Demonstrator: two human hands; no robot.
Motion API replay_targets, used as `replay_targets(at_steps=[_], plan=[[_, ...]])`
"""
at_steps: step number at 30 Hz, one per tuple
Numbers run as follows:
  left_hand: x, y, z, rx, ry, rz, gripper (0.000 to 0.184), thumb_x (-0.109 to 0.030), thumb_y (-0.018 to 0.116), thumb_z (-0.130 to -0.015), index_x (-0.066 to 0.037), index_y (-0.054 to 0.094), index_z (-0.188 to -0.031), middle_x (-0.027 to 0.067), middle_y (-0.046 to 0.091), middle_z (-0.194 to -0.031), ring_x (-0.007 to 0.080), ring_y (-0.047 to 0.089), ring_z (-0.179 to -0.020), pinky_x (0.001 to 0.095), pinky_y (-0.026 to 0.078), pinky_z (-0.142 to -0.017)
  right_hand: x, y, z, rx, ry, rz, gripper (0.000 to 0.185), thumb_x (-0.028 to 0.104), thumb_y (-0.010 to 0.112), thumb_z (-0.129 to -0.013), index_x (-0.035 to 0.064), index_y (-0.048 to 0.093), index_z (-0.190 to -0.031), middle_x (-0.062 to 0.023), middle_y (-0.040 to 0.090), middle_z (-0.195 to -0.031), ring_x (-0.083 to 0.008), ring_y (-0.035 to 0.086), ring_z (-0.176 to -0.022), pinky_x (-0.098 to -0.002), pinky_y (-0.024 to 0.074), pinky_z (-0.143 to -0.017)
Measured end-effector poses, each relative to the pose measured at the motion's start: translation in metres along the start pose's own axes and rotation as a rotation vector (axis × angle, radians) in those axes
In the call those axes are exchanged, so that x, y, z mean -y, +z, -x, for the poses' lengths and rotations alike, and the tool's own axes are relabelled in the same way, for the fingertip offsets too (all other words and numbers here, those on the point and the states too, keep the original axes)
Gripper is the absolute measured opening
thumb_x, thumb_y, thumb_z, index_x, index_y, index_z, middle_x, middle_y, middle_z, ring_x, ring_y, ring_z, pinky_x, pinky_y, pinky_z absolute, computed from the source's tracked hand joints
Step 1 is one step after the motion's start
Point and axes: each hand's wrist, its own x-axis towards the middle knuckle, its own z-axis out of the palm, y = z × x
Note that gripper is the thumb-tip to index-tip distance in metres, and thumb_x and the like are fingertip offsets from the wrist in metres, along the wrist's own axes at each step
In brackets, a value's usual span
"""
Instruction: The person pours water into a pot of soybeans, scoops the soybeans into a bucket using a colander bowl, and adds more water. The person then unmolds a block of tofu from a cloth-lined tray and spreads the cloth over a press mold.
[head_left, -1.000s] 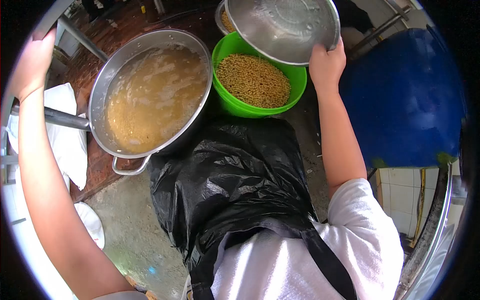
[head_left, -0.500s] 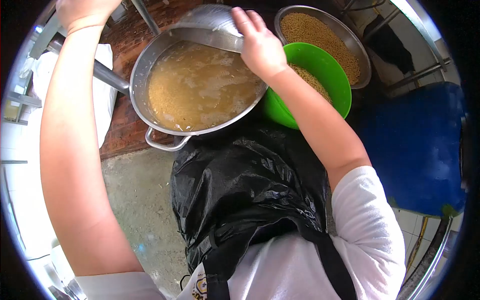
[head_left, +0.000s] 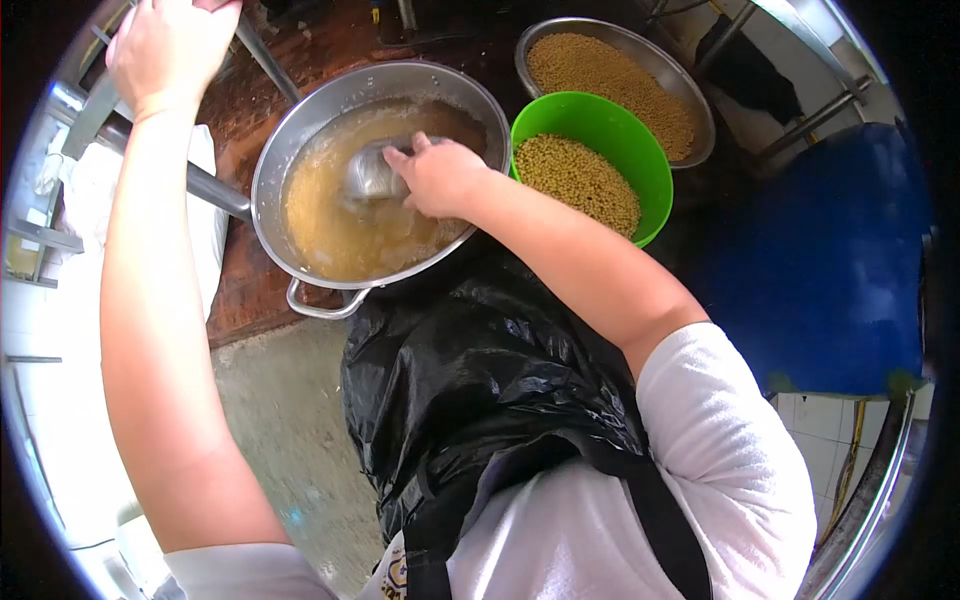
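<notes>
My right hand (head_left: 438,178) grips a metal bowl (head_left: 376,172), which is partly sunk in cloudy, yellowish water inside a large metal pot (head_left: 272,190). Pale grains show under the water at the pot's left side. Right beside the pot, a green bucket (head_left: 645,150) holds yellow beans (head_left: 575,180). Behind the bucket lies a wide metal basin (head_left: 700,110) with more beans (head_left: 610,75). My left hand (head_left: 172,50) is raised at the top left, its fingers curled by a metal bar; what it holds is cut off by the frame edge.
A blue barrel (head_left: 810,270) stands at the right. White sacks (head_left: 205,220) lie left of the pot, near a metal frame bar (head_left: 218,190). The pot rests on a reddish-brown surface (head_left: 245,285). Below is concrete floor (head_left: 290,420).
My right hand has carried the metal bowl from above the green bucket leftward and down into the pot's water. The view has shifted, showing more of the basin of beans.
</notes>
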Motion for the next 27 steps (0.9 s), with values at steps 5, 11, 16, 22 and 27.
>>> replay_targets(at_steps=[5, 11, 16, 22, 27], plan=[[-0.044, -0.043, 0.045, 0.108, -0.096, 0.18, 0.051, -0.033, 0.078, -0.088, -0.001, 0.067, -0.126, 0.0248, 0.062, -0.128, 0.0419, 0.059, -0.121, 0.0483, 0.05, -0.1, 0.005, -0.004, 0.073, -0.638, -0.139, -0.386, 0.041, 0.022, 0.071, -0.089, 0.0019, 0.063, -0.124, -0.0226, 0.065, -0.124, -0.0427, 0.061, -0.116, -0.0481, 0.0504, -0.101], [-0.166, -0.146, 0.176, 0.8, -0.367, 0.7, 0.052, -0.033, 0.081, -0.087, 0.005, 0.067, -0.12, 0.0244, 0.061, -0.131, 0.0427, 0.06, -0.12, 0.0494, 0.048, -0.104, 0.0, 0.016, 0.158, -0.606, -0.058, -0.347, 0.051, 0.018, 0.074, -0.087, 0.001, 0.059, -0.133, -0.0252, 0.058, -0.134, -0.0474, 0.056, -0.125, -0.054, 0.0458, -0.108], [-0.201, -0.143, 0.219, 0.957, -0.259, 0.561, 0.046, -0.046, 0.079, -0.085, -0.004, 0.064, -0.092, 0.0146, 0.064, -0.096, 0.0362, 0.063, -0.09, 0.0466, 0.052, -0.078, -0.001, 0.05, 0.152, -0.42, -0.023, -0.311, 0.08, 0.016, 0.08, -0.081, 0.0111, 0.044, -0.152, -0.0327, 0.031, -0.157, -0.057, 0.049, -0.131, -0.0571, 0.0472, -0.107], [-0.207, -0.121, 0.232, 0.714, -0.085, 0.31, 0.053, -0.058, 0.075, -0.083, -0.013, 0.051, -0.067, 0.0054, 0.054, -0.068, 0.0281, 0.058, -0.063, 0.0416, 0.048, -0.056, -0.006, 0.083, 0.11, -0.567, -0.024, -0.428, 0.078, 0.011, 0.083, -0.075, 0.0142, 0.048, -0.145, -0.0378, 0.02, -0.157, -0.0691, 0.044, -0.125, -0.0582, 0.0556, -0.097], [-0.199, -0.092, 0.235, 0.656, -0.068, 0.318, 0.056, -0.06, 0.076, -0.082, -0.013, 0.051, -0.065, 0.0063, 0.054, -0.067, 0.0302, 0.059, -0.062, 0.043, 0.049, -0.056, -0.013, 0.078, 0.087, -0.526, 0.003, -0.431, 0.051, 0.012, 0.065, -0.09, 0.016, 0.05, -0.138, -0.037, 0.019, -0.156, -0.0739, 0.039, -0.126, -0.0608, 0.0561, -0.096]])
